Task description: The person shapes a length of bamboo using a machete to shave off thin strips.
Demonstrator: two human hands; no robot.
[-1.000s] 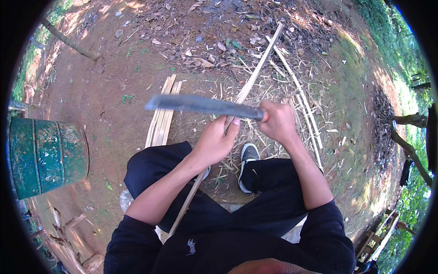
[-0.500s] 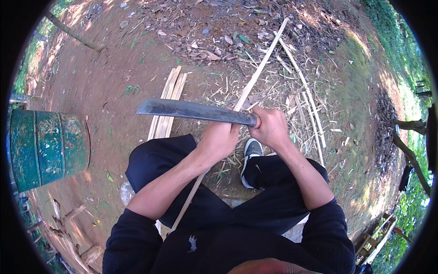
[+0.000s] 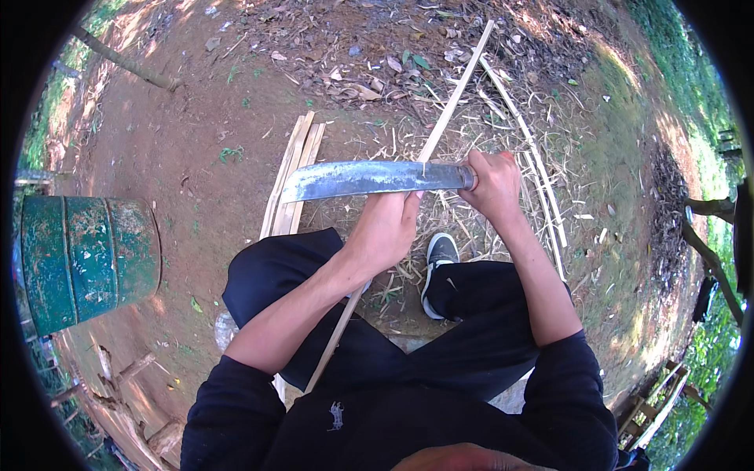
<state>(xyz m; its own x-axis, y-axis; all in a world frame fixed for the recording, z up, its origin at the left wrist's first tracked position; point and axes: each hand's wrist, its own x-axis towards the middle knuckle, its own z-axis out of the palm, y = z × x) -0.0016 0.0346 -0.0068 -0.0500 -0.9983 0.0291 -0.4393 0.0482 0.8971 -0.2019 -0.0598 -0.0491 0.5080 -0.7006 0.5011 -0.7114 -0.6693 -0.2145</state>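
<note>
Head view shows me the right hand (image 3: 495,184) closed tight on a big knife (image 3: 365,180), which points left and crosses above the long stick (image 3: 455,107), though I cannot tell if the two touch. I see the left hand (image 3: 383,233) wrapped around that slanted stick just below the knife, with some fingertips hidden. More sticks (image 3: 292,166) lie on the dirt (image 3: 196,118) past the left knee (image 3: 275,263), and a green drum (image 3: 93,255) is far left.
</note>
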